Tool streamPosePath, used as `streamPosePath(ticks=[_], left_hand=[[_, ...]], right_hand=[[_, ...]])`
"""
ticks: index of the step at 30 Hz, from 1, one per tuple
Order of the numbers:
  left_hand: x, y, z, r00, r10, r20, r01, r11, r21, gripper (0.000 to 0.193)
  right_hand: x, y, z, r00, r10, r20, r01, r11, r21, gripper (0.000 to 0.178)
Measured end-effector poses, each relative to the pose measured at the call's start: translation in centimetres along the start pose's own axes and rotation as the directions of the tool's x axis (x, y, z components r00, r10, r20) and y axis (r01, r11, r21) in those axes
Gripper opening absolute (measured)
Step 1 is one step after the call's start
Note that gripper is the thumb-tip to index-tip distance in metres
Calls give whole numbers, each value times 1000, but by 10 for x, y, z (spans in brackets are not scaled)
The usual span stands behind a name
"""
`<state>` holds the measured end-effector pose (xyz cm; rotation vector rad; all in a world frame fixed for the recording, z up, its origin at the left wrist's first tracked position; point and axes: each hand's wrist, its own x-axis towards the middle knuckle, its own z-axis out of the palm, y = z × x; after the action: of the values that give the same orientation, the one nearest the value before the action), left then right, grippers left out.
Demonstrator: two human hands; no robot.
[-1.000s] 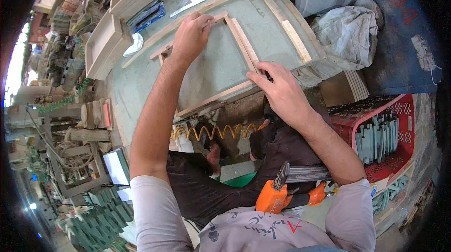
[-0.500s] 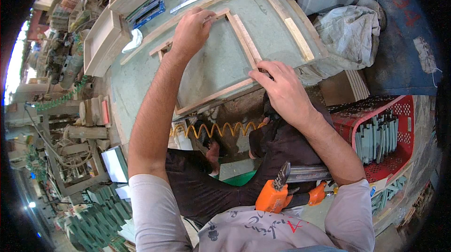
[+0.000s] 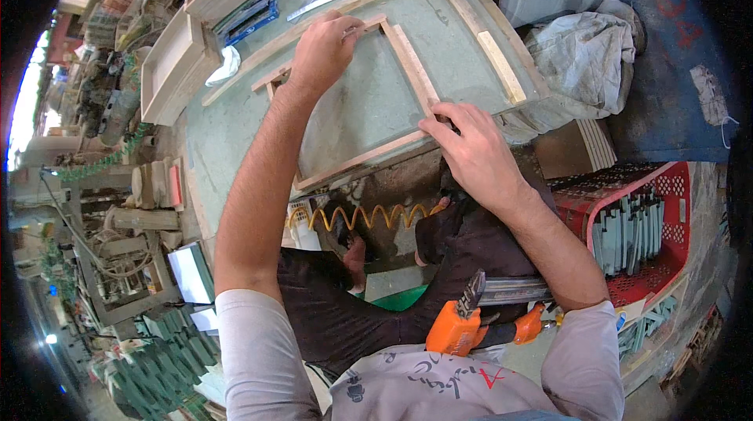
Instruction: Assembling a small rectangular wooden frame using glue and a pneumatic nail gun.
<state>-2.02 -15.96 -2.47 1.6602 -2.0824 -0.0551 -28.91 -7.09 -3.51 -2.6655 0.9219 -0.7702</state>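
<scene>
A person sits before me at a pale green surface [image 3: 463, 80], bent over a wooden frame [image 3: 409, 64] that lies flat along its near edge. The left hand [image 3: 325, 48] is mostly closed, its curled fingers gripping the frame's far rail. The right hand [image 3: 474, 143] is partly closed, thumb and fingertips pinching the near right corner. A loose wooden strip [image 3: 500, 68] lies to the right of the frame. Beyond the left hand I see a white ruler [image 3: 318, 4]. An orange tool [image 3: 453, 331] is at the person's lap; a red crate [image 3: 681, 244] stands to the right.
</scene>
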Motion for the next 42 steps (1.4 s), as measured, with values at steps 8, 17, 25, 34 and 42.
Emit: streamPosePath(ticks=[8, 17, 25, 34, 42], left_hand=[[1, -3, 1, 999, 48, -16, -48, 999, 7, 18], [2, -3, 0, 997, 70, -24, -70, 998, -4, 17], [7, 10, 4, 989, 145, -32, -142, 987, 77, 28], [13, 5, 14, 940, 340, -25, -328, 921, 209, 17], [15, 5, 22, 931, 359, -65, -346, 925, 158, 15]], right_hand=[[1, -1, 2, 999, 7, -48, -6, 1000, 22, 28], [2, -1, 2, 996, 7, -86, -3, 999, 47, 27], [2, -2, 2, 997, 19, -75, -15, 999, 48, 28], [2, -2, 2, 997, 25, -69, -21, 998, 62, 31], [2, -1, 2, 996, 19, -82, -14, 998, 62, 30]])
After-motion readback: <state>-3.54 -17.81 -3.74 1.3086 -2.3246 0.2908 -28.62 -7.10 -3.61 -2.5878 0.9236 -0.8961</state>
